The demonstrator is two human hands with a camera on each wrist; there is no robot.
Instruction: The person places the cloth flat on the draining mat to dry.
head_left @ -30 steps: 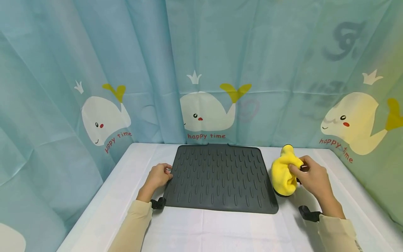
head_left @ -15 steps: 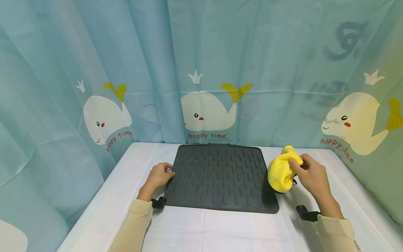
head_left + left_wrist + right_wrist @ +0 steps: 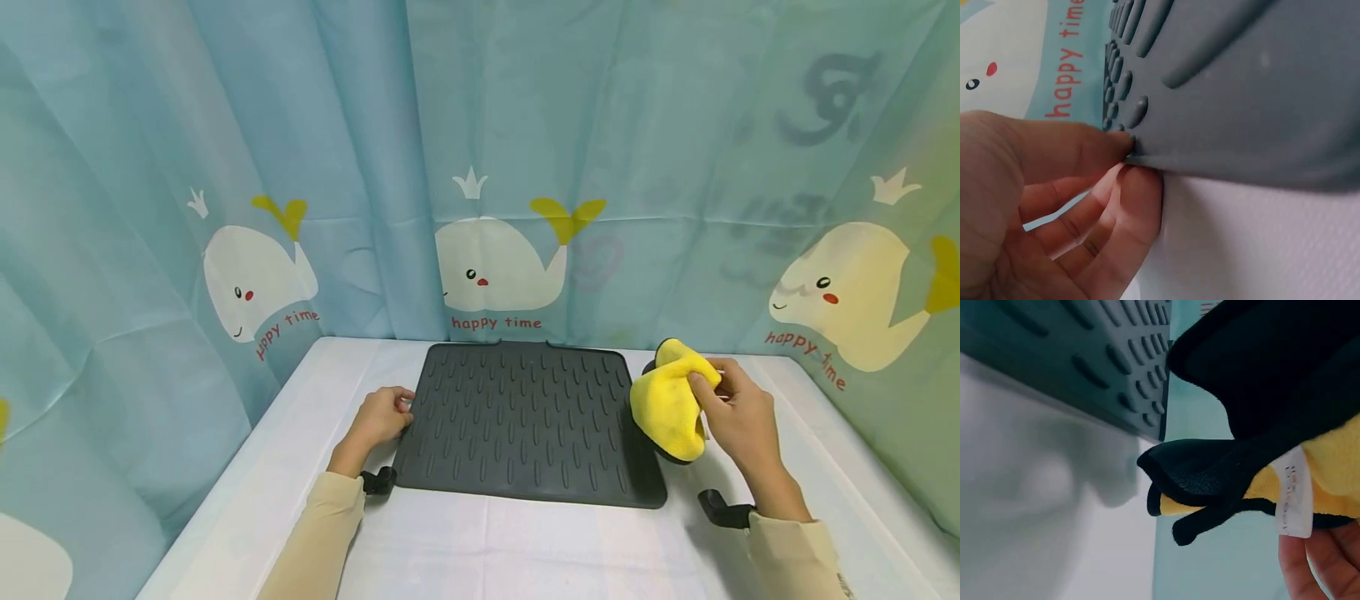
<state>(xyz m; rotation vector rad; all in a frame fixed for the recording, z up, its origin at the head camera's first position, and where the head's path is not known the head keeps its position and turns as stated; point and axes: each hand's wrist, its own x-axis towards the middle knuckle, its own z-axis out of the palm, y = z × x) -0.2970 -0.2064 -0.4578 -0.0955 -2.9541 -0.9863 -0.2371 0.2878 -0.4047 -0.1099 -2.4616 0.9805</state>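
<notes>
A dark grey ridged mat (image 3: 525, 425) lies on the white table. At its left edge my left hand (image 3: 378, 417) pinches the rim; in the left wrist view the thumb (image 3: 1079, 147) is above the edge and a fingertip (image 3: 1141, 200) below. My right hand (image 3: 742, 421) holds a bunched yellow cleaning cloth (image 3: 667, 408) by its right side, over the mat's right edge. The right wrist view shows the cloth's black underside (image 3: 1291, 369) and a white tag (image 3: 1294, 494) near the fingers. The cloth hides part of the mat's right edge.
The white table (image 3: 480, 558) extends in front of the mat and to both sides. A light blue curtain (image 3: 345, 150) with printed whales hangs behind it and along the sides. Black wrist mounts (image 3: 727, 508) sit at both sleeves.
My right hand has moved slightly left with the yellow cloth, which now overlaps the mat's right edge and has changed its folds. My left hand stays at the mat's left edge.
</notes>
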